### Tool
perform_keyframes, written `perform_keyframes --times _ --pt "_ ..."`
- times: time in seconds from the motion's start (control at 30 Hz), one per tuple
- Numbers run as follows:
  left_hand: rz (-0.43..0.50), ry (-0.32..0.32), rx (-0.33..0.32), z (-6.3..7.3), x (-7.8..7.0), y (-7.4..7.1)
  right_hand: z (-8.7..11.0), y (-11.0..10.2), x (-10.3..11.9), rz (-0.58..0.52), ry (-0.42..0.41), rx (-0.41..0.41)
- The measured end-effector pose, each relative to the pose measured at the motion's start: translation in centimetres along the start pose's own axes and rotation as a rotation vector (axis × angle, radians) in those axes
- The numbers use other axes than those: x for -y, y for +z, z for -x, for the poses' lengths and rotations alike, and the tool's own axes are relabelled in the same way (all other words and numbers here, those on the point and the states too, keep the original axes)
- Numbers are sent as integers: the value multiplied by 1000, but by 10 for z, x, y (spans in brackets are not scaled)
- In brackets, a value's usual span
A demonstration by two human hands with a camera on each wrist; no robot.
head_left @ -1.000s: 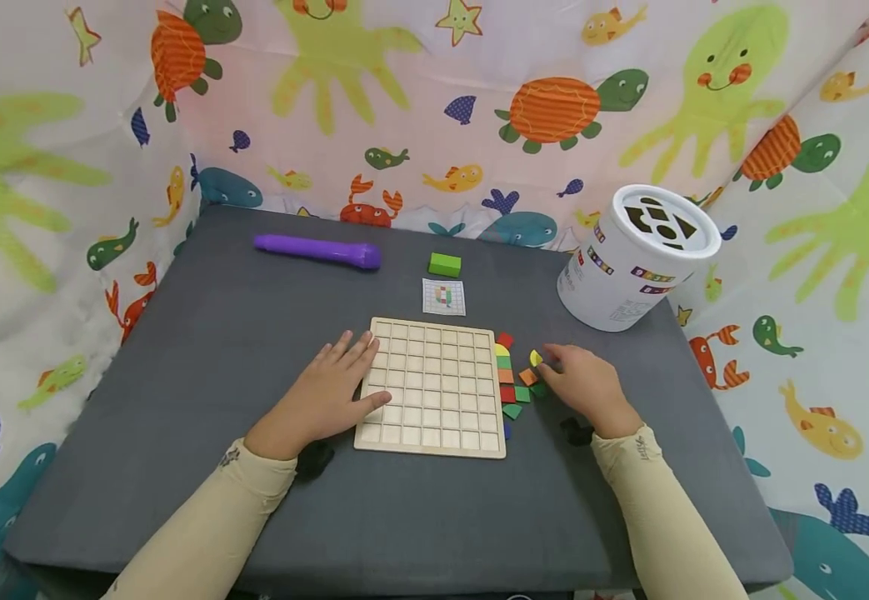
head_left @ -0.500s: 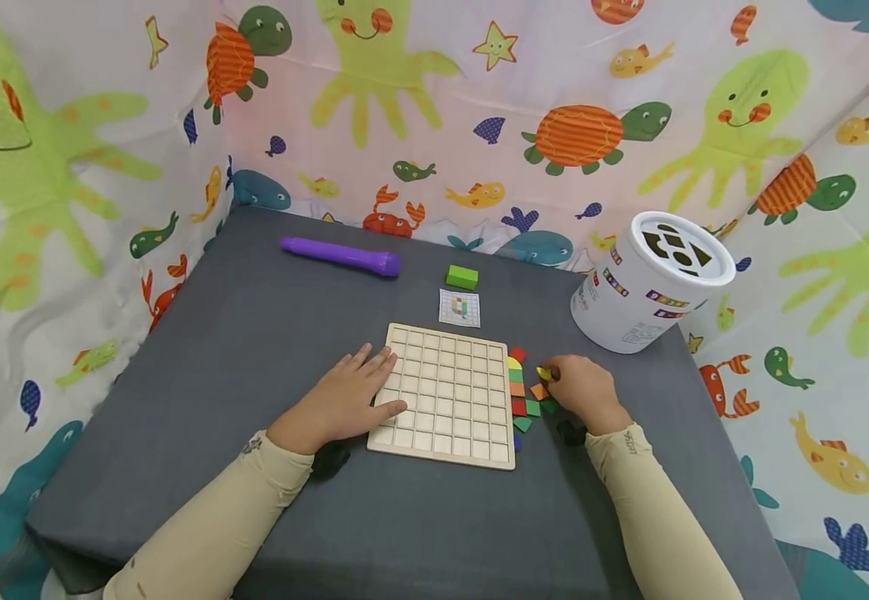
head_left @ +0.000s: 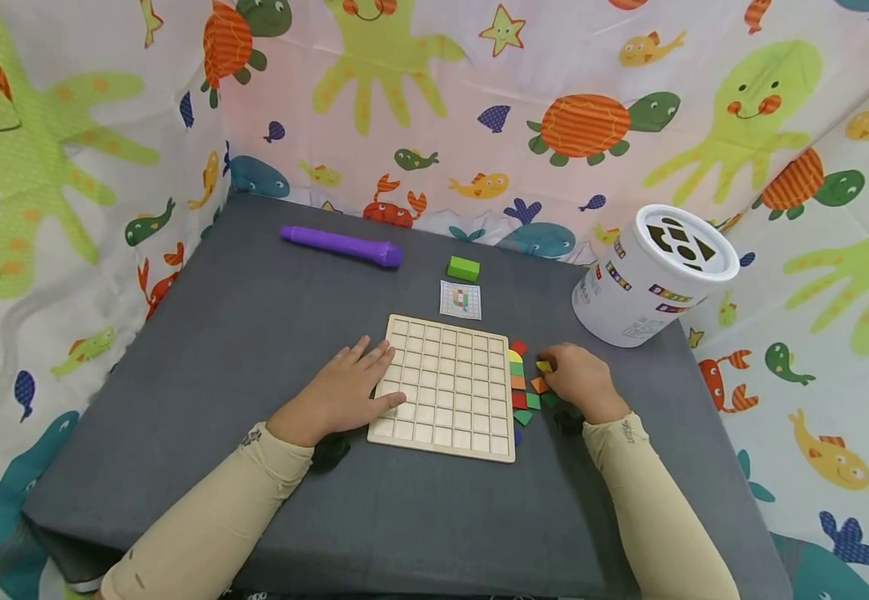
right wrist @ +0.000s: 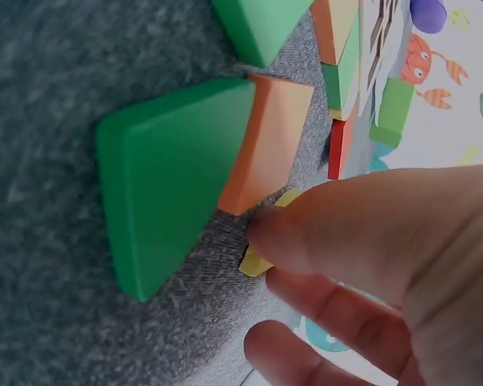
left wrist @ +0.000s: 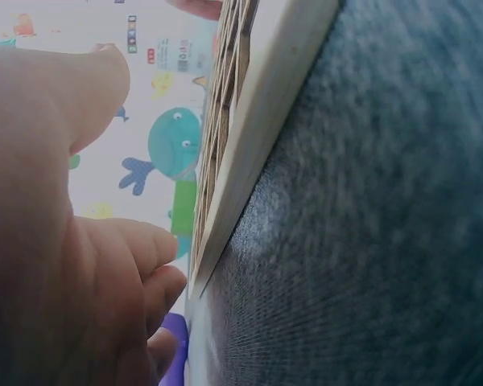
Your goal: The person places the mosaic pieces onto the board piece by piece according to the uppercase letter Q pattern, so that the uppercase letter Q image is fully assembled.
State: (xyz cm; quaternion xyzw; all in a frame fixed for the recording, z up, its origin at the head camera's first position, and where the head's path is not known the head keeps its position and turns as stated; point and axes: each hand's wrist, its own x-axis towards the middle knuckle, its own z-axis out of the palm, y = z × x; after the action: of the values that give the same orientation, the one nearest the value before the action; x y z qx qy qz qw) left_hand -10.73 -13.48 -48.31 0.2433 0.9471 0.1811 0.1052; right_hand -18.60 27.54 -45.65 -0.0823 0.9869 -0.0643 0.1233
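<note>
A wooden grid board (head_left: 445, 388) lies on the grey table, all its visible squares bare. My left hand (head_left: 335, 395) rests on the board's left edge, fingers straight and spread. To the right of the board, my right hand (head_left: 582, 380) pinches a small yellow block (right wrist: 256, 262) between thumb and fingers, low over the cloth. Much of that block is hidden by the thumb. Beside it in the right wrist view lie an orange block (right wrist: 270, 143) and a green block (right wrist: 173, 181), touching each other. Several more coloured blocks line the board's right edge, among them a red one (head_left: 519, 400).
A printed pattern card (head_left: 460, 300) lies behind the board, with a bright green block (head_left: 463, 267) beyond it. A purple marker-like stick (head_left: 340, 246) is at the back left. The white tub (head_left: 636, 292) with shape holes in its lid stands at the back right.
My right fingers have closed on the yellow block, which sits a little differently than before. My left hand stays on the board. The head view has shifted.
</note>
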Motion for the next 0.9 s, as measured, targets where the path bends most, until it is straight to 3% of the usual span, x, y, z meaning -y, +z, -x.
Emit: perform_keyframes --times 0.2,0.33,0.4,0.5,0.7,0.9 --pt "-32 1 -27 -3 6 10 1 2 3 8 -1 -24" --pt "-49 4 -33 -3 3 10 6 0 14 12 20 -117" --pt "-49 5 -22 -2 -1 7 9 -2 29 1 1 -176" --pt "-47 -5 -11 4 -4 3 8 -2 66 -28 -91 -215" --pt "-61 -36 4 7 -5 2 -6 4 134 -21 -286 -193" --pt "-70 -35 24 1 -7 2 -26 14 163 48 -302 -179"
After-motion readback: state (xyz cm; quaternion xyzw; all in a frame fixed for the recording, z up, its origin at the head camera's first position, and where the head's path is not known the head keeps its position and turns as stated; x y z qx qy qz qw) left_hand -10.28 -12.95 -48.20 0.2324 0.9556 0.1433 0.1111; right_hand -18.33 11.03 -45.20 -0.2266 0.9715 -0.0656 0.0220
